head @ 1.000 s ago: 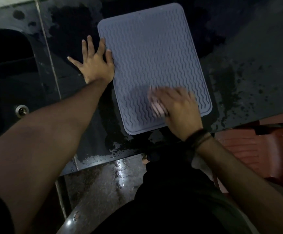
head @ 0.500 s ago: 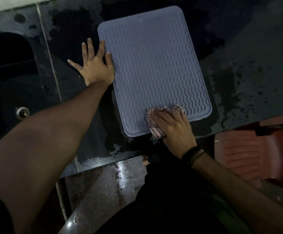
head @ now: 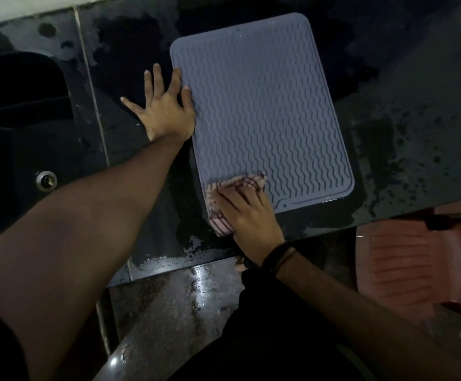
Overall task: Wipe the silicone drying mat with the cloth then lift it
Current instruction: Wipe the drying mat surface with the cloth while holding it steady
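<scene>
Silicone drying mat [head: 262, 116] flat on wet counter [head: 405, 138], left hand [head: 163, 111] splayed open at mat's left edge, right hand [head: 247, 213] pressing cloth [head: 218, 213] with straight fingers over mat's near-left corner.

Dim light. Dark wet countertop [head: 416, 127]; sink basin [head: 17, 111] at its left, red plastic chair [head: 405, 259] below its right edge.

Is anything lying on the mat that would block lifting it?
Only the person's own hands: the right hand presses the cloth on the silicone drying mat's near-left corner, and the left hand rests at its left edge. Nothing else lies on it.
</scene>
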Demonstrator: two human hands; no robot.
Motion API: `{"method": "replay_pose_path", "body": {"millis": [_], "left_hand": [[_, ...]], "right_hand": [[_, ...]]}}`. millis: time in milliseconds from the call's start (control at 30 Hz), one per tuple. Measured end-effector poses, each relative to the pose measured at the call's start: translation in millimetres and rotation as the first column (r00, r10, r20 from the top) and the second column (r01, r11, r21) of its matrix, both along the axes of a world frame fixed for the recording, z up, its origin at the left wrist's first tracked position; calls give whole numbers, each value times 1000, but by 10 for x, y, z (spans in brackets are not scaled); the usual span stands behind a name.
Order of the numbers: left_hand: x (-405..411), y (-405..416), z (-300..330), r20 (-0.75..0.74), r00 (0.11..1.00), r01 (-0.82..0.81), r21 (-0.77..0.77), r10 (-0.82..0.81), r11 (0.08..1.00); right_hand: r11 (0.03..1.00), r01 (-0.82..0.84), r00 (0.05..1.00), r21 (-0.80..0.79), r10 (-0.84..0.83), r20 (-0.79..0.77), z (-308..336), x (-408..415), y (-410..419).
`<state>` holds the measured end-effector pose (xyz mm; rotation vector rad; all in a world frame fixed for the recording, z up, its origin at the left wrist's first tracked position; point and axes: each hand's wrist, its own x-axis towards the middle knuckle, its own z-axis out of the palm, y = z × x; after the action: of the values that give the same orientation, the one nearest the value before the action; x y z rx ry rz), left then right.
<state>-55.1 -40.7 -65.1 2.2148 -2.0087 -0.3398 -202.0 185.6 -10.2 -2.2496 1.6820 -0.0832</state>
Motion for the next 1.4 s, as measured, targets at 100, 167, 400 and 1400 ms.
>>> {"method": "replay_pose_path", "body": {"millis": [100,167,400,1400], "left_hand": [[0,8,5,16,1000,3,9,-3,1000],[0,9,8,8,1000,5,9,-5,1000],[21,-13,-27,9,1000,15,7,-15,1000],[48,-42,-20,48,997,51,63,-54,997]], "right_hand": [[998,-54,998,10,54,24,61,-160,286],[997,-66,997,30,65,38,125,-234,339],[973,184,977,-137,-165,138,267,-299,-558],[997,21,998,-73,-25,-52,-43,96,-1683]]}}
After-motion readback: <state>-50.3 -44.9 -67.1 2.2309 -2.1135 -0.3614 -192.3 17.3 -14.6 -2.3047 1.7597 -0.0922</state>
